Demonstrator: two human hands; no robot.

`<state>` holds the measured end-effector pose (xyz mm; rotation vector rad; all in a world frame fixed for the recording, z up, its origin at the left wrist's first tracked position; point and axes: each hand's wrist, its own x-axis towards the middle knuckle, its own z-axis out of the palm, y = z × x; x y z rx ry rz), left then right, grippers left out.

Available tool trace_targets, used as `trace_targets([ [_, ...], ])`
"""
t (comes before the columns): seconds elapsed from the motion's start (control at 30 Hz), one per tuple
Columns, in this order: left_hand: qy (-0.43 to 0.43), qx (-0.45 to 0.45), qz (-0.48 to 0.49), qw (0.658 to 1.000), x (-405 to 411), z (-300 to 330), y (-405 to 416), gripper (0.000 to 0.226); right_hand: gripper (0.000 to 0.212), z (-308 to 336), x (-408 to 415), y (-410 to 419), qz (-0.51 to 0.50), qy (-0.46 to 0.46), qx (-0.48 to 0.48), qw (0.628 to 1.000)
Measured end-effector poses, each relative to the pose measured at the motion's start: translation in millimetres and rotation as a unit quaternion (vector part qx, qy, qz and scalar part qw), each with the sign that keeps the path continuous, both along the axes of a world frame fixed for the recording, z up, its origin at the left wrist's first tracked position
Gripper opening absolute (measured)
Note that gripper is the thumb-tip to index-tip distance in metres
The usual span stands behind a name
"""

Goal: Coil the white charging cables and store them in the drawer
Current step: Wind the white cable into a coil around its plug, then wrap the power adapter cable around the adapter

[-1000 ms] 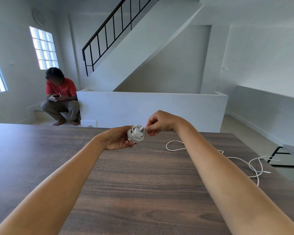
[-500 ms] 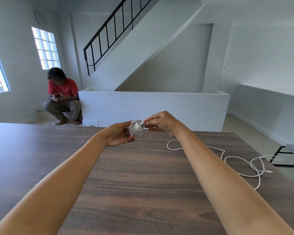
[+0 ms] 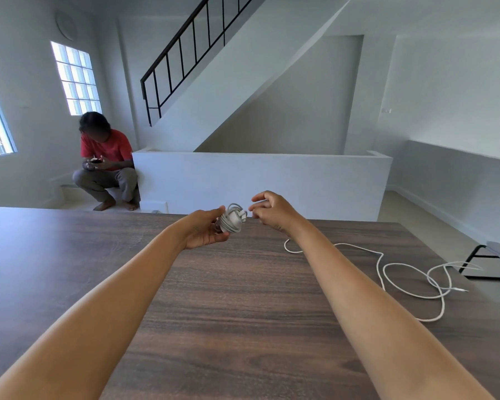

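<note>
A tightly wound bundle of white charging cable is held up above the far part of the dark wood-grain table, cradled in the left hand, with the thumb over the top of the bundle and the fingers curled beneath it. A short white plug end is seen poking out of the coil toward the right. Just beside it, the right hand is held apart from the bundle, its fingers loosely bent and nothing gripped between them. A second white charging cable is left loose and uncoiled on the right side of the table, sprawled in open loops, its slim connector tip pointed at the table's right edge. No drawer is shown. Beyond the table, a person in a red shirt is seen crouched by a low white wall.
</note>
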<state>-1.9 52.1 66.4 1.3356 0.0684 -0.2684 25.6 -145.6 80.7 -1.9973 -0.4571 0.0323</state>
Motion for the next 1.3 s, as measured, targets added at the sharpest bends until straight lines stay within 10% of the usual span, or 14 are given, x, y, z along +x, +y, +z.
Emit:
trace_targets([
  [0.23, -0.031, 0.191, 0.081, 0.978, 9.5, -28.4, -4.4, 0.029, 0.055, -73.1, 6.9, -6.9, -0.010, 0.023, -0.254, 0.967],
  [0.43, -0.070, 0.444, 0.120, 0.885, 9.9, -72.9, -2.3, 0.029, 0.064, -135.6, -6.5, -13.9, 0.006, 0.094, -0.419, 0.903],
  [1.3, -0.240, 0.610, 0.202, 0.728, 3.4, -140.9, -15.0, 0.057, 0.054, -139.3, -16.5, -39.1, -0.034, 0.034, -0.358, 0.932],
])
